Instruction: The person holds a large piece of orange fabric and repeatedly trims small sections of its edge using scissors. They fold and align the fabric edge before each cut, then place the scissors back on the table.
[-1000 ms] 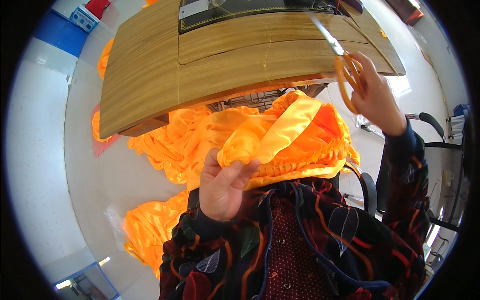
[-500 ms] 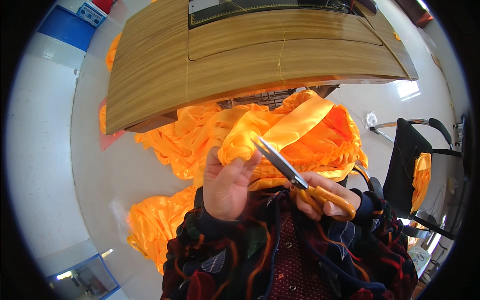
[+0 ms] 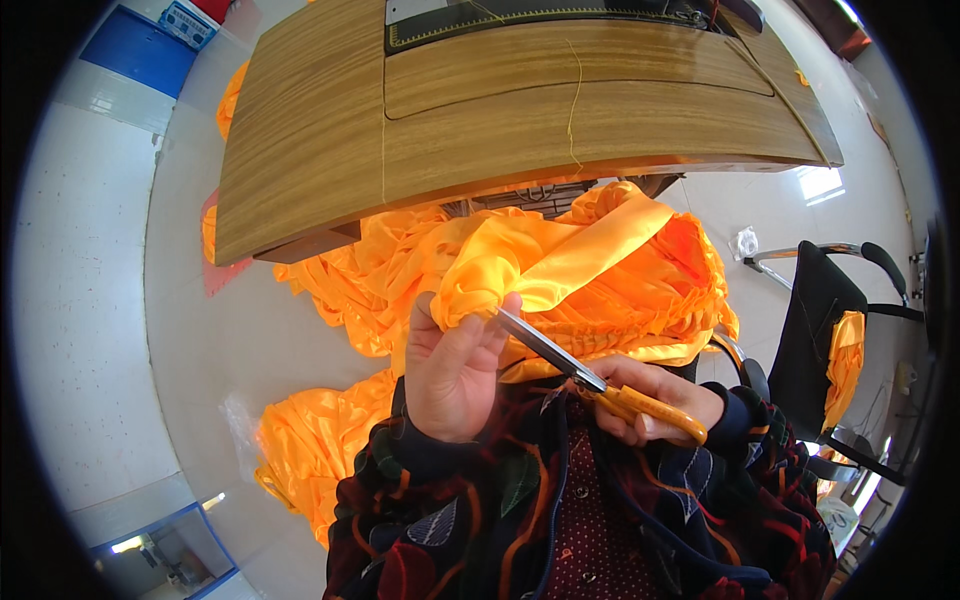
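Note:
Gathered between the fingers of my left hand (image 3: 455,375) is a bunched part of shiny orange fabric (image 3: 600,255). The rest of that cloth spreads over my lap and beneath the table edge, with a smooth flat band running up to the right. My right hand (image 3: 660,398) grips the yellow-orange handles of a pair of scissors (image 3: 550,350). Their dark blades lie together and point up and left. The tip touches or nearly touches the cloth beside my left fingertips; whether it is cutting cannot be seen.
A wood-grain sewing table (image 3: 480,120) stands ahead, with a dark machine bed (image 3: 550,27) at its far side and loose yellow threads on top. More orange cloth (image 3: 325,430) lies at the lower left. A black chair (image 3: 825,310) with orange cloth on it is at right.
The scissor blades have closed together, and their tip has moved down and left to the bunched cloth at my left fingertips. My left hand keeps its hold on the fabric.

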A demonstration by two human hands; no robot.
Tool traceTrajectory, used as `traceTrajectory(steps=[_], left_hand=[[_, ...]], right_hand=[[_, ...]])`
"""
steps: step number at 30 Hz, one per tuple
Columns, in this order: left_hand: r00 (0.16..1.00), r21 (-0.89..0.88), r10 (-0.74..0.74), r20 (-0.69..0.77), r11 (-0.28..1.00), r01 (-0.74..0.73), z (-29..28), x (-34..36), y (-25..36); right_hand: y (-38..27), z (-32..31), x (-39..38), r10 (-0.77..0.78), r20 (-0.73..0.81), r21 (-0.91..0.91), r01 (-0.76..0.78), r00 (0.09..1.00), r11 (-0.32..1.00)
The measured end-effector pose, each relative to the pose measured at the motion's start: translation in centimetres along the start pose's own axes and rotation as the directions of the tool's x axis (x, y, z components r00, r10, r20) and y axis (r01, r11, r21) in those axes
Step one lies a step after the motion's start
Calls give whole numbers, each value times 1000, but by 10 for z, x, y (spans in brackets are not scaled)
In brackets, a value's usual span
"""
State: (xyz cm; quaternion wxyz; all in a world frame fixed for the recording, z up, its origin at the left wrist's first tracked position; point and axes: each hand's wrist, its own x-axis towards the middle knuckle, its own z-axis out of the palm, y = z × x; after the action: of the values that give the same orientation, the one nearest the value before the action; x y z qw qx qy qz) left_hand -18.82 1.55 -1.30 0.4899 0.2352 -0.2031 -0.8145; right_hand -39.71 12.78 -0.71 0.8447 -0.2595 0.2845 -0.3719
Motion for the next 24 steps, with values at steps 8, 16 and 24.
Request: traceTrajectory(steps=[8,16,24], left_hand=[[1000,-8,11,22,1000,-11,0,0,-1],[999,-15,18,28,1000,-18,0,0,-2],[1000,-21,-6,13,1000,7,1,-1,-2]], right_hand=[[1,1,0,-3,-12,22,4,1000,1000],[0,1,-2,-13,-25,0,13,1000,1000],[5,-2,0,-31,-16,-7,31,999,1000]])
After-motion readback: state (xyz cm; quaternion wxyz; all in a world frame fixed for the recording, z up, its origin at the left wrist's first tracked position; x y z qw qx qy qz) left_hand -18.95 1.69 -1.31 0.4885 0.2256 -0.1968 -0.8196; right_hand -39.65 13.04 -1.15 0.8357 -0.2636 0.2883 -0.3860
